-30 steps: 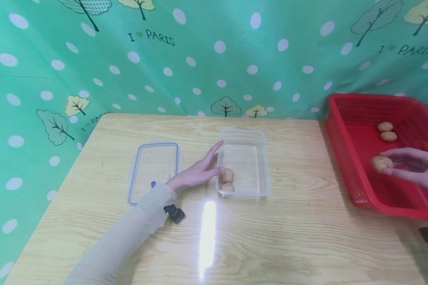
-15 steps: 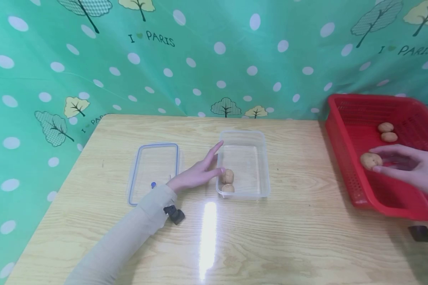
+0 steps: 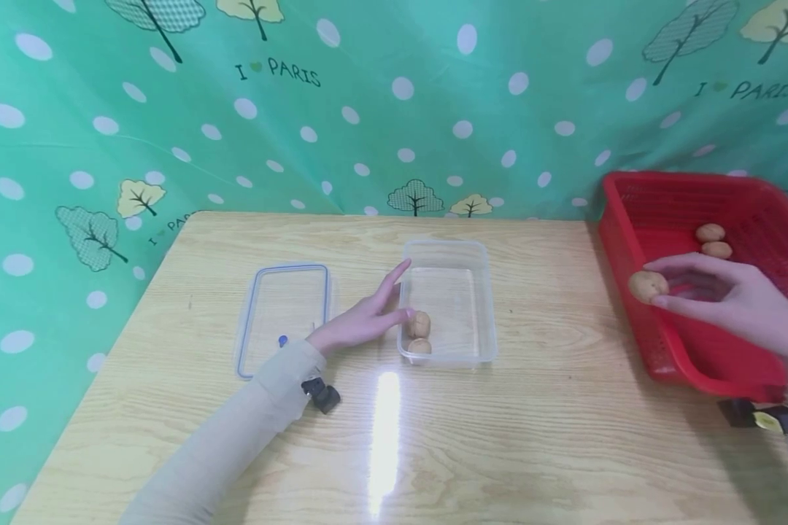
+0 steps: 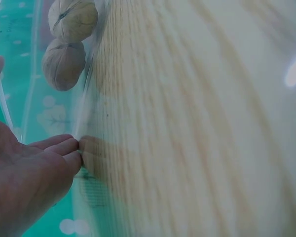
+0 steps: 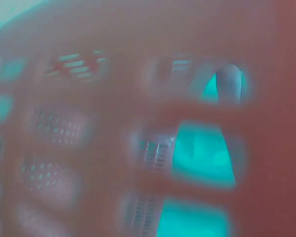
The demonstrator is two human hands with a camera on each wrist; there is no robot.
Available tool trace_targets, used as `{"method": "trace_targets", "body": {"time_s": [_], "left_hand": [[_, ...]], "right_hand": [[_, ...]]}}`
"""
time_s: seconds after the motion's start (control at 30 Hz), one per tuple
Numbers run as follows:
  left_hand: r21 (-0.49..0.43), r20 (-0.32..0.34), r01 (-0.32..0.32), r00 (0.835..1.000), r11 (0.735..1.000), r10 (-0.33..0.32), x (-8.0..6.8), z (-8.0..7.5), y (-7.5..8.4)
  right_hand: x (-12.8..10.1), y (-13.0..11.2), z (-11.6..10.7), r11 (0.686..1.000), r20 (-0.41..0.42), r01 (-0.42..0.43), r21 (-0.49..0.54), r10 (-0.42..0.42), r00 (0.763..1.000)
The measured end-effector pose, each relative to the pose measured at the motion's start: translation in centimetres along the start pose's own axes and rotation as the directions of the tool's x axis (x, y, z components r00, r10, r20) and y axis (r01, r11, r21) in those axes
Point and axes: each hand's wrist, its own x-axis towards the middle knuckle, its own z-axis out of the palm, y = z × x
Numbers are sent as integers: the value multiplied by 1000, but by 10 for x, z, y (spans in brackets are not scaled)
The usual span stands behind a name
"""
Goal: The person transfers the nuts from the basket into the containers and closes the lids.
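Walnut (image 3: 647, 286) pinched in fingertips of our right hand (image 3: 729, 302), over left wall of red basket (image 3: 657, 211). Two more walnuts (image 3: 713, 241) lie deeper in basket. Our left hand (image 3: 361, 321) rests flat on wooden table (image 3: 532, 437), fingers straight, touching left wall of clear container (image 3: 473, 255); we see two walnuts (image 3: 419, 334) inside it at near-left corner, close to fingertips (image 4: 71, 150). Container lid (image 3: 282, 313) lies flat just left of that hand. Right wrist view blurred, only red mesh.
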Motion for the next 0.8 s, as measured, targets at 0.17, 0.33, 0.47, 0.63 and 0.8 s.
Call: {"method": "trace_targets", "body": {"time_s": [0.17, 0.33, 0.47, 0.63, 0.8], "left_hand": [[-8, -1, 3, 1000, 1000, -3, 0, 0, -1], [-8, -1, 6, 1000, 1000, -6, 1, -1, -3], [-2, 0, -3, 1000, 1000, 3, 0, 0, -1], [4, 3, -20, 1000, 1000, 20, 2, 0, -3], [4, -1, -15, 1000, 1000, 15, 11, 1, -25]], "right_hand": [[8, -10, 9, 999, 11, 49, -22, -48, 999], [11, -19, 15, 998, 25, 42, -38, -41, 999], [13, -25, 19, 997, 45, 33, -72, -30, 999], [15, -33, 26, 995, 65, 101, -19, -100, 993], [18, -41, 30, 991, 96, 132, 11, -133, 987]]}}
